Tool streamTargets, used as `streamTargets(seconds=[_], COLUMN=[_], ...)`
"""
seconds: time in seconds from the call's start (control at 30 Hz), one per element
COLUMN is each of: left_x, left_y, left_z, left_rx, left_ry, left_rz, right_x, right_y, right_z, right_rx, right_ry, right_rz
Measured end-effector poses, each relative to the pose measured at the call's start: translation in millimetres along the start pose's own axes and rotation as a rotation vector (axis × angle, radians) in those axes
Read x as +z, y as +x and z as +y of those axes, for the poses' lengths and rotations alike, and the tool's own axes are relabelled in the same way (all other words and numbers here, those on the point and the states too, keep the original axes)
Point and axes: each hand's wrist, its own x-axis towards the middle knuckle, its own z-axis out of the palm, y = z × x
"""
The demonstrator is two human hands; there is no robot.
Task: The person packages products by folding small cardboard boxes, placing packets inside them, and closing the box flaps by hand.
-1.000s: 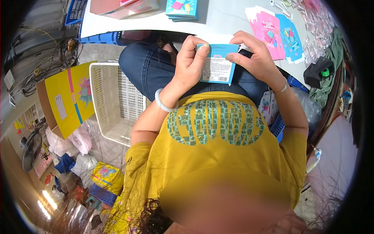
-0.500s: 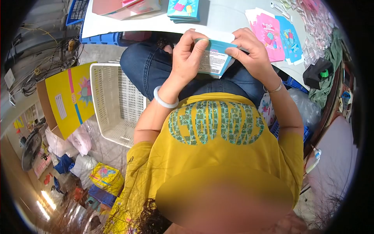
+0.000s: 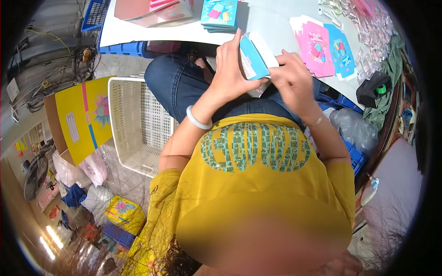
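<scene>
A small blue-and-white carton (image 3: 253, 59) with printed text on one side is held above my lap at the table's near edge. It stands tilted, its white inside and flaps showing toward the right. My left hand (image 3: 229, 69) grips it from the left, fingers along the far side and thumb under the lower corner. At the carton's right end my right hand (image 3: 293, 83) is closed, fingertips against the end flap. Flat pink cartons (image 3: 317, 49) and flat blue cartons (image 3: 341, 51) lie on the table to the right.
A stack of blue cartons (image 3: 219, 13) and an open pink box (image 3: 156, 14) stand on the white table (image 3: 271, 20). Small packets (image 3: 368, 41) pile up at the right. A white plastic basket (image 3: 133, 124) and a yellow cardboard box (image 3: 83, 115) are on my left.
The carton has been turned so its open end faces right. My left hand has shifted to its left side, and my right hand has moved down to the end flap.
</scene>
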Motion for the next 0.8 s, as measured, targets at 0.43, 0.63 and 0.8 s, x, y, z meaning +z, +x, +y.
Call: streamTargets(seconds=[0.43, 0.63, 0.8], left_x=[-5.3, -5.5, 2.6], left_y=[-8.3, -22.9, -53.9], left_z=[-13.3, -10.5, 2.6], left_rx=[-0.207, -0.070, 0.047], left_ry=[-1.016, -0.647, -0.360], left_rz=[-0.827, -0.250, 0.111], right_x=[-34.2, -26.3, -21.0], right_y=[61.6, 53.4, 43.2], right_z=[-3.7, -4.9, -8.0], right_rx=[-0.141, 0.066, 0.382], right_ry=[0.048, -0.046, 0.076], right_rz=[-0.810, -0.724, -0.706])
